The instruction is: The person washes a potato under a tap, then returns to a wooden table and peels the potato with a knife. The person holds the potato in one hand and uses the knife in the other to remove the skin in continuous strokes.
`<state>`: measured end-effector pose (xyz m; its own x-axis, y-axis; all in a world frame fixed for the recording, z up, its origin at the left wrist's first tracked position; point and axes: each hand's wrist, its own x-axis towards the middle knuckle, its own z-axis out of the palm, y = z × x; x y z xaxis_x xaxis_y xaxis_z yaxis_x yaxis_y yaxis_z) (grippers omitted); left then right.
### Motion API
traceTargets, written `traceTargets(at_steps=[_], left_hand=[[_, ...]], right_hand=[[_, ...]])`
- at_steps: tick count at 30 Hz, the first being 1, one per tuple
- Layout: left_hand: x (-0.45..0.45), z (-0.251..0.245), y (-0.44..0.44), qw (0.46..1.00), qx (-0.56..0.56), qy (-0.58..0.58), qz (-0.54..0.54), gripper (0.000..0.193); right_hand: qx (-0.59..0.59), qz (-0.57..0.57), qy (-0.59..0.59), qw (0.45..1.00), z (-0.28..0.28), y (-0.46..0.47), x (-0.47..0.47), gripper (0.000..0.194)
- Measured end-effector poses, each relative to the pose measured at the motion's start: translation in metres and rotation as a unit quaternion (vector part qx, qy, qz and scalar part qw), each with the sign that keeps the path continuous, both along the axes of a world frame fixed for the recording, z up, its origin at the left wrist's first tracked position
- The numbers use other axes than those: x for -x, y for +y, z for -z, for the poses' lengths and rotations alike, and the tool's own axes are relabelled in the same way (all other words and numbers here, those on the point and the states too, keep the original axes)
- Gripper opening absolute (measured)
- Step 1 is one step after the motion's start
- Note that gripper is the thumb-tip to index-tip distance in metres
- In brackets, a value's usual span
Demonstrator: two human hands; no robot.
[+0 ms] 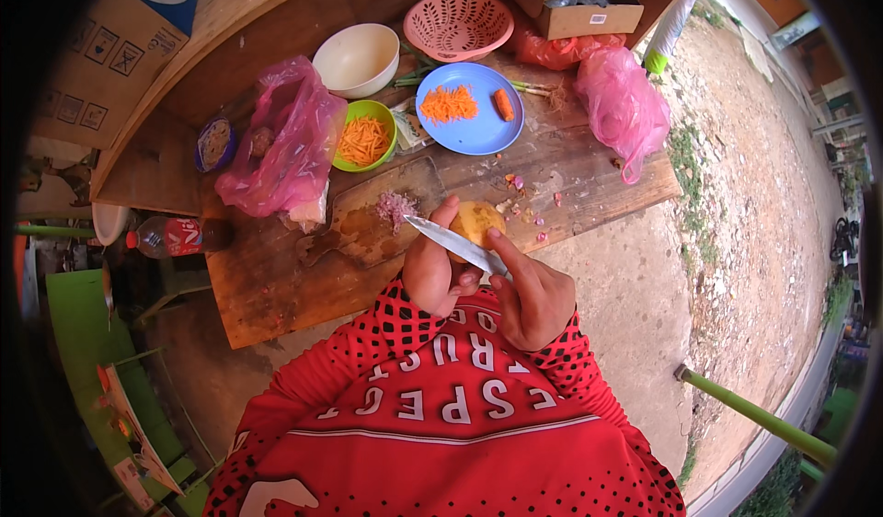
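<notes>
My left hand (431, 268) grips a potato (481, 220), whose skin is partly peeled to paler yellow flesh. In my right hand (541, 296) is a kitchen knife (455, 244); its blade crosses in front of the potato and points up to the left. My right index finger rests on the potato's side. Both hands are just over the front edge of the wooden table (276, 296). Behind my left hand lies a wooden cutting board (365, 241) with a small heap of chopped shallot (395, 210). The knife's handle is hidden in my right hand.
Beyond stand a blue plate (476, 141) with shredded carrot and a carrot piece, a green bowl (363, 137) of carrot strips, a cream bowl (355, 61) and a pink basket (459, 27). Pink plastic bags (283, 144) lie about. A soda bottle (172, 236) is at left.
</notes>
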<state>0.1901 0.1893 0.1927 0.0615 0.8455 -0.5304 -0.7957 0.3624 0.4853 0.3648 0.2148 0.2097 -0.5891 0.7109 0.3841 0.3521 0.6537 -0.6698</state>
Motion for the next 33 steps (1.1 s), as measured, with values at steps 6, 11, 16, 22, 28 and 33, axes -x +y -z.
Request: traceTargets(at_steps=[6, 11, 16, 22, 28, 33], left_hand=[[-0.001, -0.004, 0.001, 0.999, -0.002, 0.032, 0.0, 0.049], [0.002, -0.002, 0.001, 0.994, -0.029, 0.101, 0.021, 0.051], [0.006, -0.001, 0.003, 0.998, -0.013, 0.06, 0.02, 0.054], [0.005, 0.002, 0.005, 1.0, 0.015, -0.024, 0.0, 0.056], [0.006, 0.014, 0.002, 1.0, 0.006, -0.003, 0.001, 0.054], [0.001, 0.01, 0.001, 0.999, 0.029, 0.022, -0.025, 0.052]], right_hand=[[-0.002, -0.02, -0.021, 1.0, -0.005, 0.003, -0.003, 0.056], [0.007, -0.018, -0.01, 1.0, -0.004, 0.003, -0.003, 0.052], [0.025, -0.02, -0.002, 0.999, -0.009, 0.001, -0.002, 0.049], [0.017, -0.026, -0.007, 0.999, -0.003, 0.0, -0.002, 0.05], [0.011, 0.001, -0.004, 1.0, 0.001, -0.002, 0.003, 0.058], [0.006, 0.008, 0.002, 1.0, 0.003, -0.003, 0.004, 0.055]])
